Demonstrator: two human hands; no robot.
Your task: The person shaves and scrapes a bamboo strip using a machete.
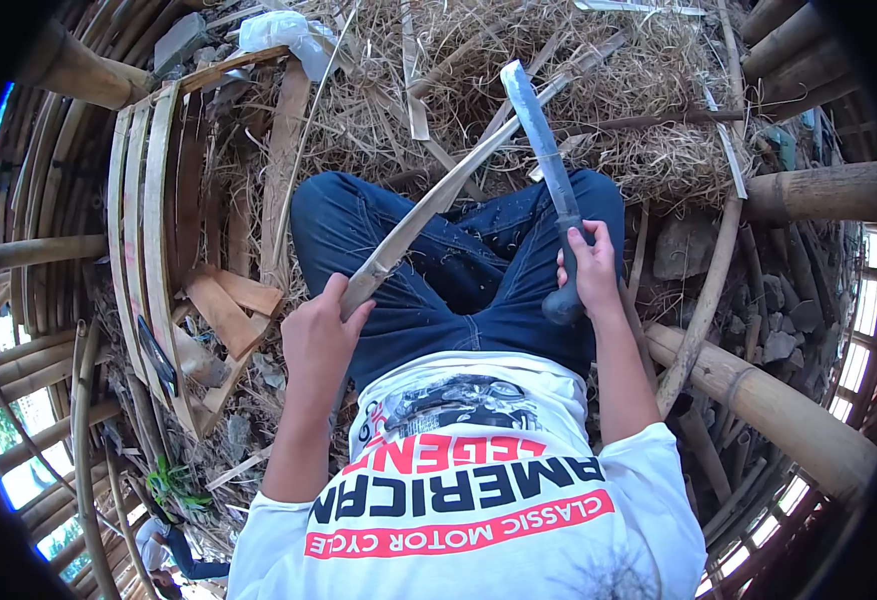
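Observation:
My left hand [320,335] is closed round the near end of a long split bamboo strip [413,222]. The strip slants up and away to the right over my crossed legs, its far end above the shavings. In my right hand [592,268] is the dark handle of a machete [541,140], its long grey blade pointing away from me and slightly left. Near its tip the blade overlaps the strip in this view. Small pale shavings dot my jeans [438,240].
A heap of curly bamboo shavings [648,150] lies in front of me. On the left stands a wooden slatted crate [148,240] with wood offcuts [223,310] by it. Thick bamboo poles [758,400] and stones [683,248] are to the right. Another person [173,545] is at lower left.

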